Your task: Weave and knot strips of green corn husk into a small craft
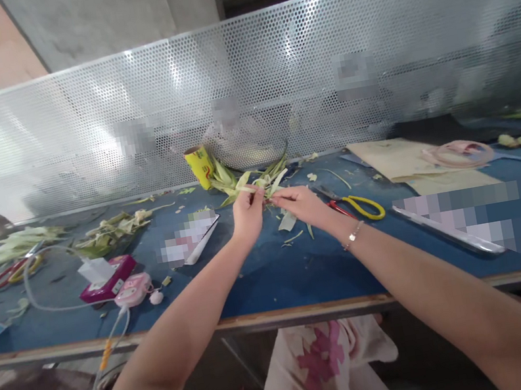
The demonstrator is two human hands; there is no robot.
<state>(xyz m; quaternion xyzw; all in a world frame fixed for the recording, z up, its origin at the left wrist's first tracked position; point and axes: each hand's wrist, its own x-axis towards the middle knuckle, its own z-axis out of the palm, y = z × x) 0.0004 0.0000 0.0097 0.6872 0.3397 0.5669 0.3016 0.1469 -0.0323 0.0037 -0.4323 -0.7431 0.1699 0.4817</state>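
Note:
My left hand [249,211] is closed in a pinch above the blue table, its fingertips on a pale green leafy strip [244,180] that looks like corn husk. Close beside it, my right hand [303,205] pinches at the same leafy material, a bracelet on its wrist. The fingertips of both hands almost meet, and the small part between them is hard to make out. More husk-like leaves [224,178] spread behind the hands, next to a yellow tube-shaped container [200,167]. Loose scraps [287,220] lie just below my fingers.
Scissors with red and yellow handles [365,206] lie right of my hands; another pair [16,270] is far left. Leaf piles [112,233], a blurred phone-like object [192,238], a purple power block [107,279] with cables, and brown sheets [395,162] occupy the table. A perforated metal screen [243,91] stands behind.

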